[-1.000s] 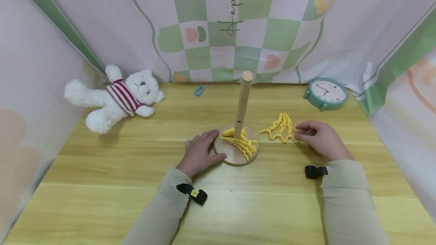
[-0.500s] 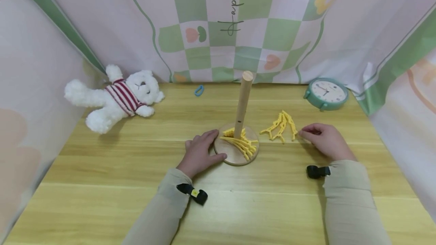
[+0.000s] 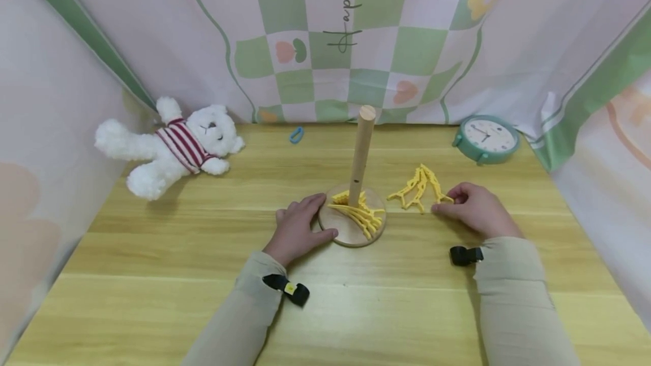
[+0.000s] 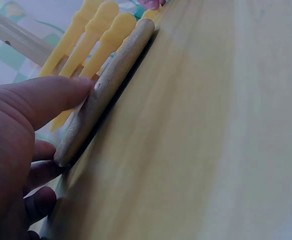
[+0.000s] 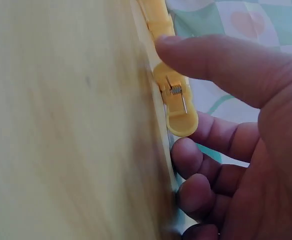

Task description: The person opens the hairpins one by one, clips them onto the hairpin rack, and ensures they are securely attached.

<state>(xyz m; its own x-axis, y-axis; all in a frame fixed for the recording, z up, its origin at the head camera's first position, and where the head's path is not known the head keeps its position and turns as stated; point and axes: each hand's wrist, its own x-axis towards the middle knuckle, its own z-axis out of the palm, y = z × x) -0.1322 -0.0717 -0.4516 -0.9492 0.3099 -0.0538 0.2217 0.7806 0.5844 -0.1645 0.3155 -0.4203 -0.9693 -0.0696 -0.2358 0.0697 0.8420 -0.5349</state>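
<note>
Near the middle of the table stands a wooden stand with a round base and an upright post. My left hand grips the base at its left rim, thumb over the edge in the left wrist view. Several yellow clothespins lie fanned on that base around the post. Right of it, more yellow clothespins are spread in a linked-looking row on the table. My right hand has its thumb and index finger around the nearest clothespin, whose metal spring shows in the right wrist view.
A white plush bear in a striped shirt lies at the back left. A small blue clip-like loop lies near the back edge. At the back right is a green alarm clock. A patterned curtain hangs behind the table.
My right hand first drew back slightly right, then came forward left, its thumb and finger now around the rightmost clothespin, which has swung outward from the others. My left hand has stayed on the base.
</note>
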